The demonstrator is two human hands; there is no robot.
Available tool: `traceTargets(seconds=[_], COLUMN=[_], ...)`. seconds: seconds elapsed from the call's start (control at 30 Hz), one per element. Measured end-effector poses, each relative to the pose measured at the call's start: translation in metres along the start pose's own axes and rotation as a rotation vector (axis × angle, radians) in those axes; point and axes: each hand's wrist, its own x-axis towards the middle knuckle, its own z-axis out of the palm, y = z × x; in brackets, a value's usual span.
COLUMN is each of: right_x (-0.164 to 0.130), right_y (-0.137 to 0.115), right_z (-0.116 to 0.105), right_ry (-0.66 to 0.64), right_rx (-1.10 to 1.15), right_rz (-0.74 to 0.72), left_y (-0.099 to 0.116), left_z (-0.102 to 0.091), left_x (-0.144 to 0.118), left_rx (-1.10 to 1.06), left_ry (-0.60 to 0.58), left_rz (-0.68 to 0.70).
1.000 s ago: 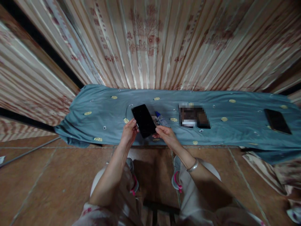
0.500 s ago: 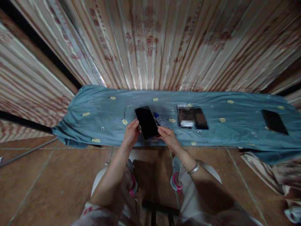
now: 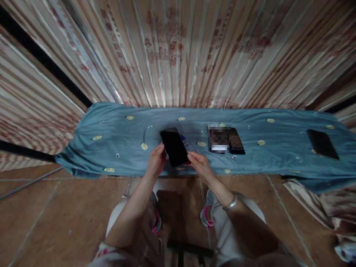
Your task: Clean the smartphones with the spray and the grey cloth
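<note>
Between my hands is a black smartphone [image 3: 175,147] with a dark screen facing up, held just over the cloth. My left hand [image 3: 157,159] grips its left edge, the thumb along the side. On the lower right edge, my right hand [image 3: 199,163] pinches the phone near its corner. A small bottle with a blue tip [image 3: 188,143] lies on the cloth just right of the phone, partly hidden by it and my right hand.
The blue-green cloth [image 3: 125,141] covers a long low surface. Right of my hands lie a blurred-out flat item [image 3: 218,139] and a dark phone-like slab [image 3: 236,141]. Another black phone [image 3: 323,144] rests far right. Behind hangs a patterned curtain [image 3: 178,81].
Both hands still hold the phone, which has shifted slightly and now covers more of the bottle. The whole view has moved a little.
</note>
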Motion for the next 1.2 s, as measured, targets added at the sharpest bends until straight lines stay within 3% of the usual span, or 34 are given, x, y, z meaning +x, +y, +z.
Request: traceTargets(seconds=[0.13,0.27,0.37,0.57,0.73,0.87,1.03,1.2], right_x=[0.003,0.002,-0.004,-0.020,-0.016,0.006,0.034,0.044], right_y=[0.001,-0.001,-0.005,-0.009,-0.016,-0.020,-0.015,-0.014], right_z=[0.001,0.005,0.012,0.033,0.037,0.031,0.036,0.044], right_ry=[0.004,0.027,0.024,-0.147,-0.267,-0.175,-0.073,-0.157], right_rx=[-0.103,-0.378,-0.583,-0.785,-0.826,-1.026,-1.494,-1.616], right_rz=[-0.053,-0.243,-0.354,-0.475,-0.611,-0.684,-0.602,-0.547], left_y=[-0.002,-0.006,-0.009,-0.005,0.002,0.010,0.021,0.028], left_z=[0.001,0.001,0.000,-0.002,-0.012,-0.017,-0.015,-0.015], left_x=[-0.002,-0.004,-0.008,-0.010,-0.010,-0.016,-0.026,-0.030], left_rx=[0.008,0.067,0.104,0.144,0.080,-0.058,-0.203,-0.261], left_ry=[0.015,0.064,-0.004,-0.002,0.039,-0.026,-0.153,-0.159], left_rz=[0.030,0.053,0.080,0.112,-0.005,-0.109,-0.178,-0.224])
